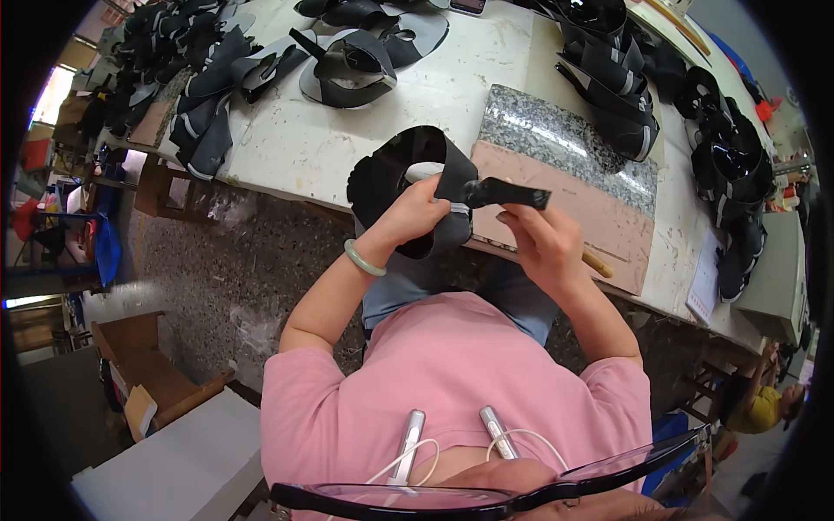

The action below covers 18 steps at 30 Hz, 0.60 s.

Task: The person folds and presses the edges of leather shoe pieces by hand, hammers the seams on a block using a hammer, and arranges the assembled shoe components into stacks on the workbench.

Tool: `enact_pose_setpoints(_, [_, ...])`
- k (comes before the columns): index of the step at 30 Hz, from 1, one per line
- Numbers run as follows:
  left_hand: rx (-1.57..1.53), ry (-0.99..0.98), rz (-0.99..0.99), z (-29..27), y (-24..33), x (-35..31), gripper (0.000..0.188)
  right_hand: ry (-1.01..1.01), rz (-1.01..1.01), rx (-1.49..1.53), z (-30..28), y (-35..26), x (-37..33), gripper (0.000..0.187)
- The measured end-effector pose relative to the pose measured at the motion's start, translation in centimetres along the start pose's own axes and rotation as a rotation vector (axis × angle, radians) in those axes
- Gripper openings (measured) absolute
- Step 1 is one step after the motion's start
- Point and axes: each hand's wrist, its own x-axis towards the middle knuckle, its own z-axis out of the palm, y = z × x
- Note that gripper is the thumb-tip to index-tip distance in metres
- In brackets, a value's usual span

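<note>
A black shoe upper (375,187), curled into an open loop with a pale lining patch inside, is held up at the table's near edge. My left hand (413,213) grips its side wall, fingers closed next to a short light-grey stripe. From the upper's right side a glossy black strip (514,194) sticks out. My right hand (549,246) pinches this strip from below, with the fingers bent. Just beyond my right wrist lies a wooden handle (598,264); the other part of that tool is hidden under my hand.
On the white table (287,143) lie a speckled stone slab (556,130) and a pinkish board (612,230). Loose shoe uppers (352,69) lie at the back, with a heap (165,61) at far left and stacked uppers (617,95) at right. A cardboard box (152,356) stands on the floor.
</note>
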Motion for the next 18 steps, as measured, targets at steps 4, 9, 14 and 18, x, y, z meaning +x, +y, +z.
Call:
enact_pose_setpoints(4, [-0.05,0.069,0.092,0.5,0.0,-0.6,0.046,-0.094,0.035,-0.017,2.0,1.0,-0.6,0.023])
enact_pose_setpoints(9, [0.271,0.234,0.076,1.9,0.1,-5.1,0.065,-0.085,0.027,-0.016,2.0,1.0,-0.5,0.021])
enact_pose_setpoints(14, [0.181,0.29,0.101,2.2,-1.3,-4.1,0.062,-0.036,0.01,0.035,0.6,0.8,0.1,0.019])
enact_pose_setpoints(18, [0.186,0.272,0.043,2.0,-2.1,-3.7,0.064,0.057,-0.048,0.125,-1.0,-0.4,-0.5,0.018])
